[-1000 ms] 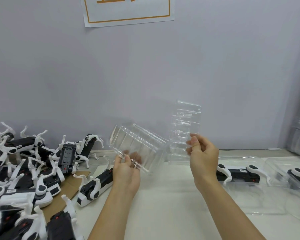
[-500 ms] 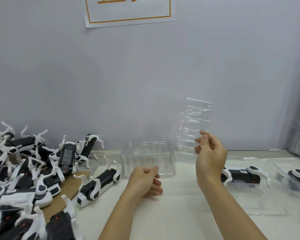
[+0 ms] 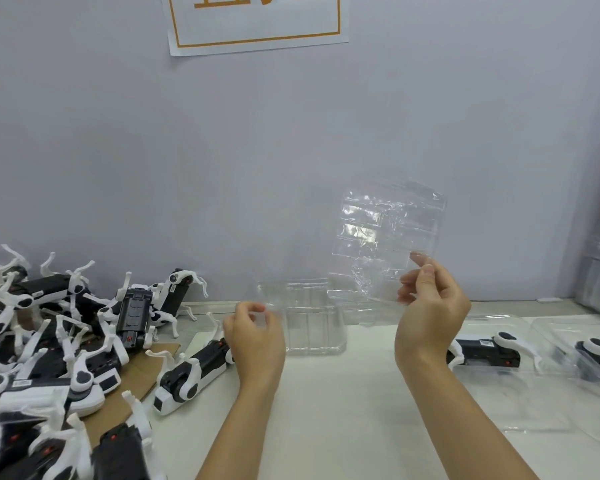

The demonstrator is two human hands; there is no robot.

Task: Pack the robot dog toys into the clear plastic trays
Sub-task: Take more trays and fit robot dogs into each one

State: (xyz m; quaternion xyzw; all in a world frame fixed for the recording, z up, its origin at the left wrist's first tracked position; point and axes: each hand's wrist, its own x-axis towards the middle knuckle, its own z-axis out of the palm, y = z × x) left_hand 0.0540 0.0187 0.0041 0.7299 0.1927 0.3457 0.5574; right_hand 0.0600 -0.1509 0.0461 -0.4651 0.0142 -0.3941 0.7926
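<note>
- On counter point(image 3: 343, 410), right side: two dogs point(image 3: 482, 348) already in trays point(image 3: 548, 341).
- Empty tray point(image 3: 312, 323) sits centre, nothing in it yet.
- Right hand point(image 3: 430, 313) fingers pinch a clear lid point(image 3: 385, 244) upright.
- Left hand point(image 3: 253, 337) fingers loosely curled, holding nothing, beside loose dog point(image 3: 191, 372).
- Pile point(image 3: 49, 323) at left unpacked; most work remains.

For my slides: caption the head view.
Right hand holds up a clear tray; left hand hovers by an empty tray beside piled robot dog toys.

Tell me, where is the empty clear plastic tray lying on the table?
The empty clear plastic tray lies mid-table against the wall, between the left hand and right hand.
</note>
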